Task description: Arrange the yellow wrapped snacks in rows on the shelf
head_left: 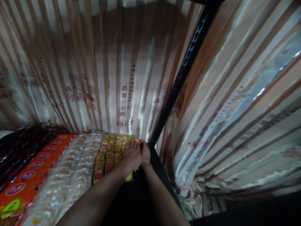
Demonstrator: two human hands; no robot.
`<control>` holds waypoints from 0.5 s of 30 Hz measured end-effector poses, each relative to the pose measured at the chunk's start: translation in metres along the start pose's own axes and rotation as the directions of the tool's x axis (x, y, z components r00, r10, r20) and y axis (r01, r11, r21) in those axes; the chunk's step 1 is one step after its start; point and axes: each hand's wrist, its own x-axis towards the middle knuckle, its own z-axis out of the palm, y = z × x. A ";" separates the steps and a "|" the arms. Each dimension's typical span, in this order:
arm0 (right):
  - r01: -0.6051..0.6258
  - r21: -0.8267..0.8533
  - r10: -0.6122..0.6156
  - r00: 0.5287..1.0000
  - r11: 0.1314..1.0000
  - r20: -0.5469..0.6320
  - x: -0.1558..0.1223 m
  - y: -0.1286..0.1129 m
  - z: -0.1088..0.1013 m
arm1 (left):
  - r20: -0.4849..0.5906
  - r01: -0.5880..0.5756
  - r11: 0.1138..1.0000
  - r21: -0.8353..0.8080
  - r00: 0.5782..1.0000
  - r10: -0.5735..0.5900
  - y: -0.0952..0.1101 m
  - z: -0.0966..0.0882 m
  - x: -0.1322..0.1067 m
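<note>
Small yellow packets [110, 147] with red marks stand in close rows on a dark shelf [134, 201]. My left hand [133, 155] lies over the right-hand rows, its fingers stretched forward across the packet tops. Beside it, at the right end of the rows, my right hand [145, 153] has its fingers bent inward. What those fingers hold, if anything, is hidden. The two hands touch or nearly touch. Part of the packets is covered by my left hand and forearm.
Left of the packets lie rows of clear-wrapped pale round items [77, 169], an orange printed box [35, 166] and dark shiny packages [21, 150]. A black perforated post [181, 78] rises at the shelf's back right corner. Pleated printed curtains [105, 62] hang behind and to the right.
</note>
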 end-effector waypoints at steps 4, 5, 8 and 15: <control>-0.016 -0.019 0.017 0.999 1.000 0.032 0.003 0.002 0.005 | 0.046 0.018 0.999 0.041 0.999 -0.020 -0.006 0.005 0.010; -0.022 -0.020 0.023 0.999 1.000 0.039 0.004 0.003 0.006 | 0.056 0.017 0.998 0.065 0.998 -0.021 -0.007 0.005 0.011; -0.010 0.031 0.008 0.999 0.999 0.053 0.004 0.006 0.007 | 0.098 0.001 0.993 0.116 0.995 -0.012 -0.007 0.004 0.011; 0.089 0.105 -0.087 0.996 0.990 -0.024 -0.011 0.009 -0.002 | 0.062 -0.015 0.994 0.105 0.998 0.009 0.002 -0.009 -0.009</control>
